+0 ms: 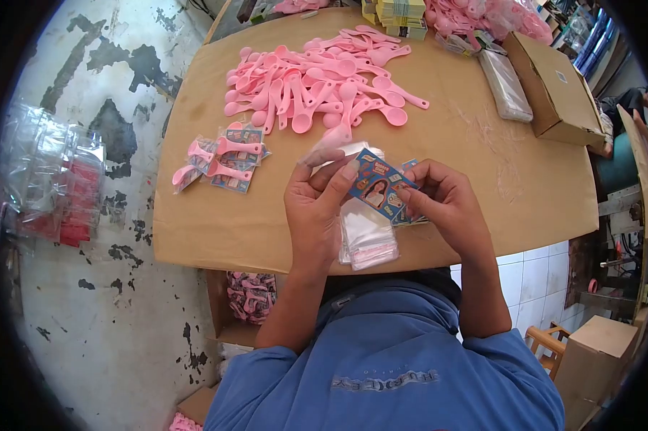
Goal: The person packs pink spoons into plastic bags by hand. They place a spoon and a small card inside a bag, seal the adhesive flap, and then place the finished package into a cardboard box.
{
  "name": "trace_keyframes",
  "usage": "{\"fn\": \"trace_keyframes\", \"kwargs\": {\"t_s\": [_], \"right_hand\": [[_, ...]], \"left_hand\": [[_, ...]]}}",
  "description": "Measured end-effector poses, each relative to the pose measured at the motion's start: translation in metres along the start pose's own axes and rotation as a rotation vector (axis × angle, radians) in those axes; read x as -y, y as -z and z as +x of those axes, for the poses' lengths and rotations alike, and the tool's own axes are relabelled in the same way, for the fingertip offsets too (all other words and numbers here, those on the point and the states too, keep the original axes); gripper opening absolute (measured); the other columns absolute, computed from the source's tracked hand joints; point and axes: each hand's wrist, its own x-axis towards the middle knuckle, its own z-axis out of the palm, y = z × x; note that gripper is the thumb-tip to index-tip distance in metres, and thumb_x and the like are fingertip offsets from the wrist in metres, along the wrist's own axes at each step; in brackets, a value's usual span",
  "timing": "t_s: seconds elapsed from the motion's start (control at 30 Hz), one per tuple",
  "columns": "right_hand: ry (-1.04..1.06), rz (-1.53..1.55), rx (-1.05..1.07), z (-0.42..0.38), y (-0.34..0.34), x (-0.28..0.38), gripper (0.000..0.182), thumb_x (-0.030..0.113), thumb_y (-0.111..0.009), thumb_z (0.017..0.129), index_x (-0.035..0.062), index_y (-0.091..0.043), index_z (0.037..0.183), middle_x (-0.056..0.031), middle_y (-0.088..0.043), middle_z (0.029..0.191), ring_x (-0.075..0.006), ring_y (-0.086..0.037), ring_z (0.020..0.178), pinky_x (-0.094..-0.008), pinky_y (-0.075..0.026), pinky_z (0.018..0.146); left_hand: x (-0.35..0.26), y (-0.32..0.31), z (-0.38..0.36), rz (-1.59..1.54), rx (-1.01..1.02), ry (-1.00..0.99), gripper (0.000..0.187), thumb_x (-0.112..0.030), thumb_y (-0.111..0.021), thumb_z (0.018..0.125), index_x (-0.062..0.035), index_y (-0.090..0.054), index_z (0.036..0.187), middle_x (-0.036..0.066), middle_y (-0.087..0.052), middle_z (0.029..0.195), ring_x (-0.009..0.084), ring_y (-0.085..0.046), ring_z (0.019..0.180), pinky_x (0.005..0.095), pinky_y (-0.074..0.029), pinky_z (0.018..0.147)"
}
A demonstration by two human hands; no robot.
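Both hands meet over the front of the table around a blue printed card (376,188) with a portrait on it. My left hand (315,197) pinches the card's left end between thumb and fingers, and clear plastic shows at its fingertips. At the opposite end, my right hand (446,201) grips the card's right edge. Beneath the hands lies a stack of clear plastic bags (371,237). More blue cards (412,215) rest on the table, partly hidden by the right hand. Beyond the hands spreads a heap of pink measuring spoons (317,79).
Several bagged spoons with cards (227,159) lie on the left of the brown table (195,233). At the back are stacked yellowish cards (401,16). A plastic-wrapped pack (506,85) and a cardboard box (554,90) stand at the right. Below the table edge, an open carton holds packed items (252,296).
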Motion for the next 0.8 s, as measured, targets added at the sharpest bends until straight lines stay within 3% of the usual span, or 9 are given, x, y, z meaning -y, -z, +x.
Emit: {"fn": "trace_keyframes", "kwargs": {"t_s": [0.33, 0.47, 0.67, 0.7, 0.8], "right_hand": [[0.205, 0.050, -0.187, 0.007, -0.021, -0.012, 0.029, 0.011, -0.071, 0.099, 0.0009, -0.059, 0.124, -0.0025, -0.069, 0.097, -0.0070, -0.065, 0.079, -0.0216, -0.052, 0.068], [0.212, 0.079, -0.223, 0.007, -0.033, -0.009, 0.023, 0.013, -0.071, 0.100, 0.0007, -0.063, 0.118, -0.0021, -0.069, 0.094, -0.0057, -0.064, 0.078, -0.0211, -0.051, 0.066], [0.104, 0.077, -0.176, -0.006, -0.033, -0.016, 0.018, 0.014, -0.073, 0.100, 0.0005, -0.067, 0.110, 0.0001, -0.069, 0.088, -0.0032, -0.061, 0.073, -0.0197, -0.046, 0.059], [0.096, 0.083, -0.184, -0.008, -0.035, -0.018, 0.018, 0.014, -0.073, 0.100, 0.0004, -0.067, 0.110, 0.0006, -0.069, 0.088, -0.0031, -0.060, 0.072, -0.0195, -0.045, 0.058], [0.065, 0.124, -0.182, -0.011, -0.042, -0.021, 0.017, 0.013, -0.073, 0.099, 0.0008, -0.066, 0.109, 0.0010, -0.067, 0.087, -0.0025, -0.058, 0.070, -0.0191, -0.043, 0.056]], "left_hand": [[0.011, -0.017, -0.012, 0.048, 0.050, 0.058, 0.039, -0.001, -0.074, 0.095, 0.0011, -0.061, 0.132, 0.012, -0.075, 0.114, 0.0149, -0.072, 0.101, 0.0307, -0.059, 0.091], [0.013, -0.011, -0.013, 0.089, 0.078, 0.036, 0.036, -0.003, -0.074, 0.097, -0.0003, -0.062, 0.130, 0.012, -0.073, 0.120, 0.0142, -0.070, 0.107, 0.0315, -0.056, 0.095], [-0.003, -0.033, -0.005, -0.218, 0.119, -0.010, 0.055, -0.002, -0.062, 0.101, -0.0017, -0.044, 0.153, 0.018, -0.063, 0.138, 0.0258, -0.060, 0.133, 0.0383, -0.051, 0.109], [-0.003, -0.030, -0.003, -0.207, 0.176, -0.055, 0.067, -0.002, -0.057, 0.102, -0.0097, -0.032, 0.163, 0.020, -0.059, 0.143, 0.0312, -0.053, 0.141, 0.0434, -0.049, 0.113], [-0.005, -0.031, 0.000, -0.357, 0.197, -0.055, 0.068, -0.002, -0.056, 0.102, -0.0173, -0.031, 0.163, 0.020, -0.060, 0.142, 0.0313, -0.055, 0.138, 0.0465, -0.050, 0.113]]}}
